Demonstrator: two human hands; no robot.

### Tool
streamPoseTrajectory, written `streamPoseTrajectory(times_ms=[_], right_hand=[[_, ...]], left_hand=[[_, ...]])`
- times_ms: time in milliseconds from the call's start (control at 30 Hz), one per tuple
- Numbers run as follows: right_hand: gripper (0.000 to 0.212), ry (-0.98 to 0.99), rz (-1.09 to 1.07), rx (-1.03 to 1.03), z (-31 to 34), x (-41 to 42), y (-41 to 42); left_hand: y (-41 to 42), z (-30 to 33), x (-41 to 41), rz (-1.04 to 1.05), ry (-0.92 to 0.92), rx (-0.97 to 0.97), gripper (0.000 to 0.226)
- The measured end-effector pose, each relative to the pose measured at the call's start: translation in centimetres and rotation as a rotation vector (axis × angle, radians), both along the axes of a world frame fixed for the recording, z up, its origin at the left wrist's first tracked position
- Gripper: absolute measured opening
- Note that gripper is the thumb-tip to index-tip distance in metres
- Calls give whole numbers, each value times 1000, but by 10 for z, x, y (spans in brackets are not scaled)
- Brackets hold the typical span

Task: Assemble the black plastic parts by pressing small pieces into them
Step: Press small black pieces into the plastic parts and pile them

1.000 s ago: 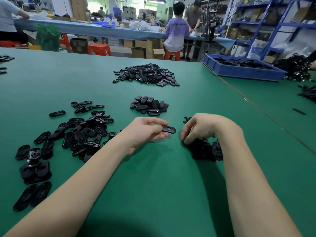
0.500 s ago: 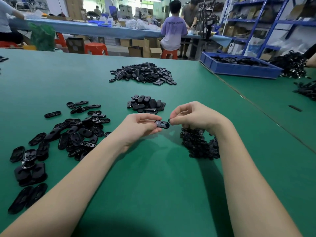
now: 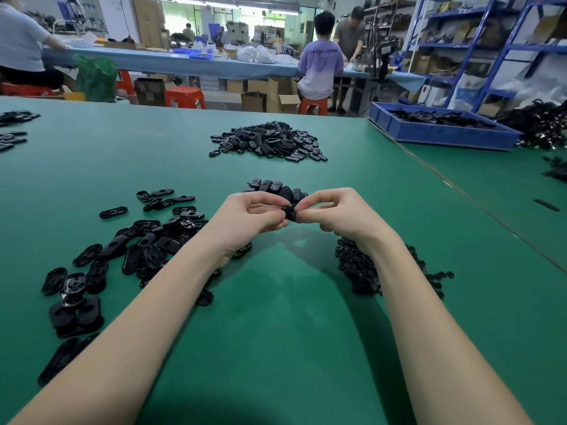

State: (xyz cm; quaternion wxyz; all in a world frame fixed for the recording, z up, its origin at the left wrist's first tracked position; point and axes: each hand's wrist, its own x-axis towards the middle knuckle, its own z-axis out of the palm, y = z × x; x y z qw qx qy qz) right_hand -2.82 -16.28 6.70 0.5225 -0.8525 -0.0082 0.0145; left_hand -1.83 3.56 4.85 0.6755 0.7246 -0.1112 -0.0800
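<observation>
Black part [image 3: 289, 212] now pinched by both hands

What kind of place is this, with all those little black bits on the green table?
Most likely a small factory assembly floor. Heaps of identical black plastic parts lie on a green work table, a blue bin holds more, and other workers sit at a long bench beside stock shelves.

Glossy black plastic parts [image 3: 144, 250], matt green table [image 3: 276, 332]
</observation>
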Motion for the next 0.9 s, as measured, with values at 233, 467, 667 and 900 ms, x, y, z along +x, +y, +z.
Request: streamPoseTrajectory(times_ms=[233,467,667,900], right_hand=[[7,-27,-38,2,0,1,4],[15,-42,-52,-44,3,1,6],[16,11,-7,48,4,-4,1],[16,-40,28,67,3,-1,13]], left_hand=[[1,4,-1,-7,-3,15,19],[2,5,-1,-13,30,1,18],[3,10,0,-29,195,-210,17],[-3,6,0,71,156,-182,16]])
